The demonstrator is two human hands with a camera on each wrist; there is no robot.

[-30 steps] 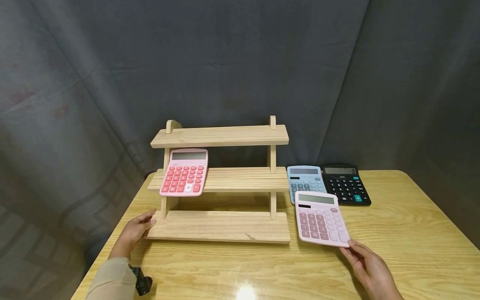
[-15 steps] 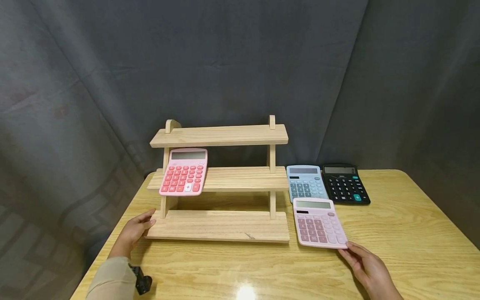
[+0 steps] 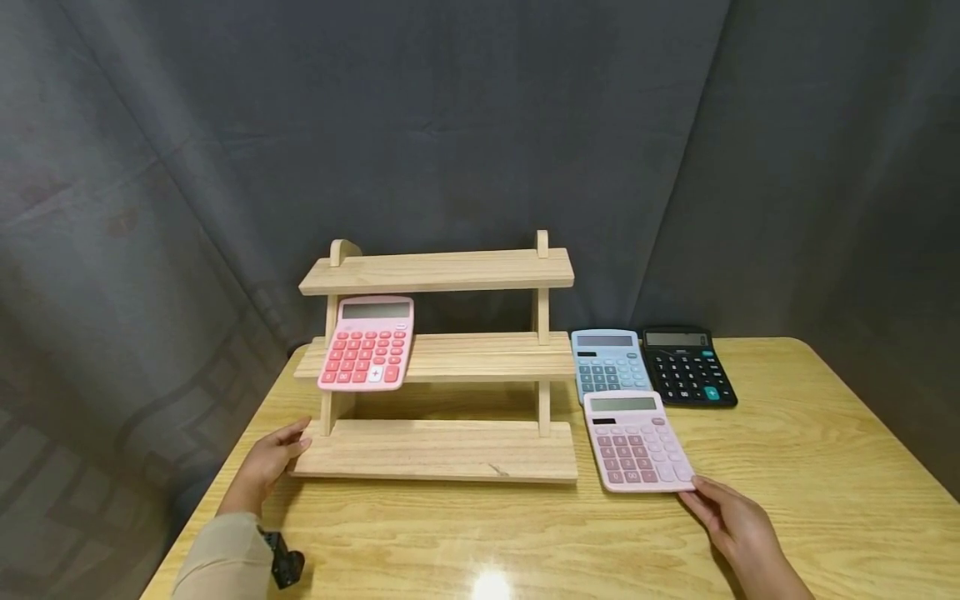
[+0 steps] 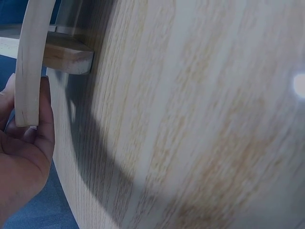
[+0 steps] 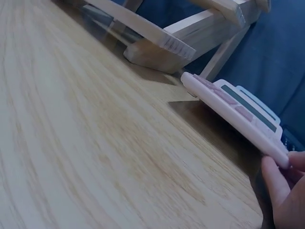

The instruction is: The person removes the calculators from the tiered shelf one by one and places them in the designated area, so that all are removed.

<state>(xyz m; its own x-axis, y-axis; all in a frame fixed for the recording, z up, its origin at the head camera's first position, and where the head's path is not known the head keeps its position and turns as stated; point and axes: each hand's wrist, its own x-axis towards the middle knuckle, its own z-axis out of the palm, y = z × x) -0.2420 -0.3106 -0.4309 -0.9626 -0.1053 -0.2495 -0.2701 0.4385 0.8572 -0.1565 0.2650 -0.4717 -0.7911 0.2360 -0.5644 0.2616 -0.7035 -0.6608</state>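
A three-tier wooden display rack (image 3: 442, 450) stands on the table. My left hand (image 3: 266, 467) grips the left end of its bottom board; in the left wrist view the board end (image 4: 28, 90) sits between thumb and fingers. My right hand (image 3: 738, 525) pinches the lower right corner of a pale pink calculator (image 3: 637, 442), right of the rack. In the right wrist view this calculator (image 5: 233, 112) is tilted above the table, with a shadow under it. A pink calculator with coral keys (image 3: 367, 346) leans at the left on the middle tier.
Behind the held calculator lie a light blue calculator (image 3: 611, 362), partly covered by it in the head view, and a black calculator (image 3: 690, 367) beside that. A grey curtain (image 3: 450, 125) hangs behind the wooden table (image 3: 420, 542).
The pale pink calculator has shifted slightly toward me and turned a little straighter, staying in my right hand. My left hand keeps its hold on the rack.
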